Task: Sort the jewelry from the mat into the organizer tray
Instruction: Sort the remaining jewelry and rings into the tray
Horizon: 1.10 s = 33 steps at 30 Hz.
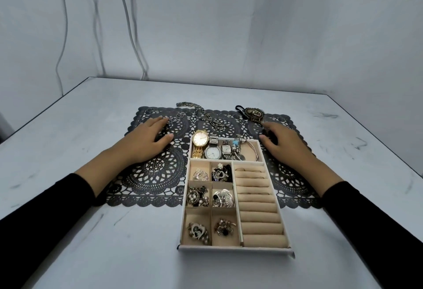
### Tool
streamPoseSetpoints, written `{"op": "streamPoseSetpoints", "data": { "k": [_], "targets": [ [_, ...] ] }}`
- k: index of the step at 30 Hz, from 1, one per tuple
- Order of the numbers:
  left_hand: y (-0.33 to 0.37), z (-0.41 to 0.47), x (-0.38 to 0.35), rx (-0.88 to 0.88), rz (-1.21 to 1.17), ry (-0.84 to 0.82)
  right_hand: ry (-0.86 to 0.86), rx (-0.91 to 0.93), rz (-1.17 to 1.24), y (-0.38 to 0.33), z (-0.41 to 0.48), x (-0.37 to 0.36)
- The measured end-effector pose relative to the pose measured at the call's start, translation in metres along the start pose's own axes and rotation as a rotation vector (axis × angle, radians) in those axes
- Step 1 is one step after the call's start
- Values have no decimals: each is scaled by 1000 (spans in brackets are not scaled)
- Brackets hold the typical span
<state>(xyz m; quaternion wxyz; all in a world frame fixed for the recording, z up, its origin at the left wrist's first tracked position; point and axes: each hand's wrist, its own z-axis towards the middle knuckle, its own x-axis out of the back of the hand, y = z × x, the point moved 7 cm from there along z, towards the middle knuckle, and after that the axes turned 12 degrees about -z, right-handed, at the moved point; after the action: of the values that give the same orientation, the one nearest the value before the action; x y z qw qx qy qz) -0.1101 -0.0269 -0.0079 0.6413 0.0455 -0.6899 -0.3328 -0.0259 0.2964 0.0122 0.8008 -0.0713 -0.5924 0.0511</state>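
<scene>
A beige organizer tray (235, 249) sits at the centre, partly on a black lace mat (151, 174). Its top compartment holds watches (201, 139) and a bangle; the small left compartments hold brooches and earrings; the right side has ring rolls (258, 199). On the mat's far edge lie several rings (176, 118), a chain necklace (206, 115) and a gold-and-black pendant (253, 113). My left hand (148, 139) lies flat on the mat, fingertips beside the rings. My right hand (283, 143) rests right of the tray, fingers curled near a small dark item; whether it grips it is unclear.
The white table (91, 231) has a scuffed top and ends at a far edge against a pale wall. Grey cables (135, 36) hang down the wall at the back left. Both my forearms wear black sleeves.
</scene>
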Motion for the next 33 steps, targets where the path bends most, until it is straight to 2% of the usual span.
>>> {"op": "streamPoseSetpoints", "data": {
  "k": [11, 21, 27, 33],
  "targets": [
    [-5, 39, -2, -139, -18, -60, 60, 253, 106, -34, 66, -20],
    [12, 62, 8, -306, -133, 27, -108, 324, 283, -73, 110, -37],
    [25, 72, 3, -392, -138, 21, -163, 409, 326, -99, 130, -43],
    [24, 74, 5, -392, -252, 60, -212, 481, 307, -110, 133, -48]
  ]
}}
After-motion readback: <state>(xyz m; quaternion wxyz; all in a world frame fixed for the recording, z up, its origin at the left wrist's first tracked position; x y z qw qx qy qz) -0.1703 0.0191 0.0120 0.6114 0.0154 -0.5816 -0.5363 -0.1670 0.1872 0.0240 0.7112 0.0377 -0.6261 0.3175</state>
